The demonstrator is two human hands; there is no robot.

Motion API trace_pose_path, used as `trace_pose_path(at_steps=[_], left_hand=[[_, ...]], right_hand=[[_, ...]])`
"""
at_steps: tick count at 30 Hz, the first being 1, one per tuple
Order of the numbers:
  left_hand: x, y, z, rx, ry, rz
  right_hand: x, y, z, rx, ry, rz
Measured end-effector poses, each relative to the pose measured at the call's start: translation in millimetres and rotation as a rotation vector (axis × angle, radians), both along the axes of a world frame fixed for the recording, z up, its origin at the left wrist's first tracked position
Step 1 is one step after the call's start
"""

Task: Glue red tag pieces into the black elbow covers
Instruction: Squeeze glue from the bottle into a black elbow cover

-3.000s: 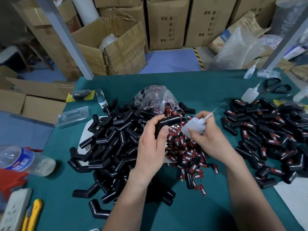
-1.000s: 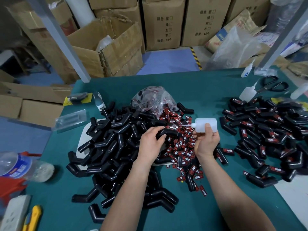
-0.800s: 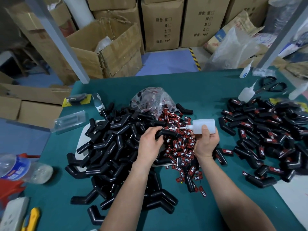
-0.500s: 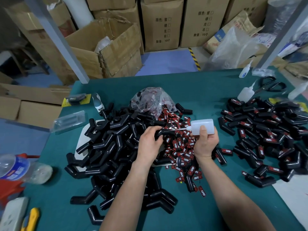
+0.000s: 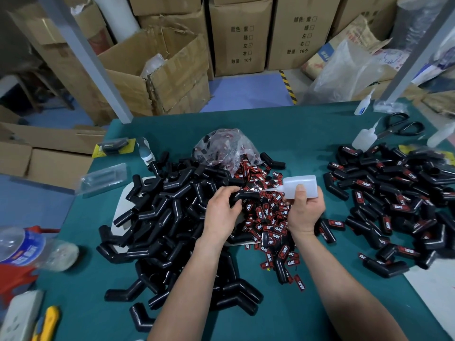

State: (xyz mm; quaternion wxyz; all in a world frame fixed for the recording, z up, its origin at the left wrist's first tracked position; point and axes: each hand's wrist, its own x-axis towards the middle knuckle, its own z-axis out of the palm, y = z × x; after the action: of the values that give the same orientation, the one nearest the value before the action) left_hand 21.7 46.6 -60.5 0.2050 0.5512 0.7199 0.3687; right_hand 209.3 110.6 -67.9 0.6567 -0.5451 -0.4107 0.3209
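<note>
Left hand: my left hand (image 5: 219, 212) grips one black cover (image 5: 242, 196) over the tags (image 5: 270, 217).
Right hand: my right hand (image 5: 305, 207) is wrapped round the glue bottle (image 5: 299, 187), lying sideways, nozzle at the cover.
Bare covers: pile (image 5: 167, 212) on my left.
Tagged covers: pile (image 5: 398, 193) on my right.
Table: green (image 5: 295, 134).

The teal-green-topped table (image 5: 295, 134) carries a heap of plain black plastic elbow covers (image 5: 167, 217) left of its middle. Loose red printed tag pieces (image 5: 270, 217) lie at the middle, with a crumpled clear plastic bag (image 5: 224, 148) just beyond them toward the far edge. A second heap of black covers bearing red tags (image 5: 398, 198) fills the right side. Black-handled scissors (image 5: 397, 127) and a white squeeze bottle (image 5: 364, 140) lie near the far right corner, and a clear water bottle (image 5: 22, 247) lies at the left edge.
</note>
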Motion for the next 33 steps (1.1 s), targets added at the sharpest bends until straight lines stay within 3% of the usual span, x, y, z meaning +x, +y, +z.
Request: trace_pose_path(at_steps=[33], left_hand=[[-0.7, -0.4, -1.0, 0.008, -0.023, -0.002]], right_hand=[[0.5, 0.7, 2.5, -0.013, -0.01, 0.012]])
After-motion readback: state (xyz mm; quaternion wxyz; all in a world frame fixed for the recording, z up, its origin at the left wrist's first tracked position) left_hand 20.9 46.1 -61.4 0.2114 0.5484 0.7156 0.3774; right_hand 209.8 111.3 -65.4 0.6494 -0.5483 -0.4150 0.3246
